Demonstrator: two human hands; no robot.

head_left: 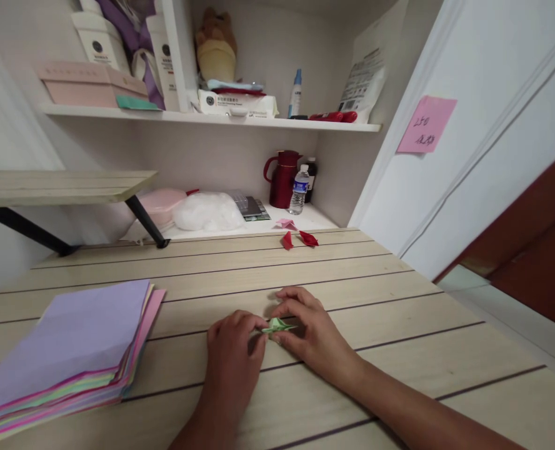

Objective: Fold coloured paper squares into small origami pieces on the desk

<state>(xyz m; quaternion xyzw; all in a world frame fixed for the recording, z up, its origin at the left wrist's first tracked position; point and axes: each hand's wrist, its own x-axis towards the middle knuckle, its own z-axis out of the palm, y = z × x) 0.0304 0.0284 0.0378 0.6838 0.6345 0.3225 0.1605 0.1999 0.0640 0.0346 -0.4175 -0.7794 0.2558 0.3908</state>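
Observation:
A small folded green paper piece [277, 325] lies on the wooden table [399, 300] between my two hands. My left hand [234, 353] pinches its left end with fingers closed. My right hand [308, 328] curls over its right side, fingertips pressed on the paper. Two red folded paper pieces [299, 239] and a pink one [285, 223] sit further back near the table's far edge.
A thick stack of coloured paper sheets [66, 356], lilac on top, lies at the left. A raised wooden shelf [62, 185] stands at the back left. Behind are a dark red jug [282, 178], a water bottle [299, 190] and a white bag [208, 212]. A pink note [426, 124] sticks on the wall.

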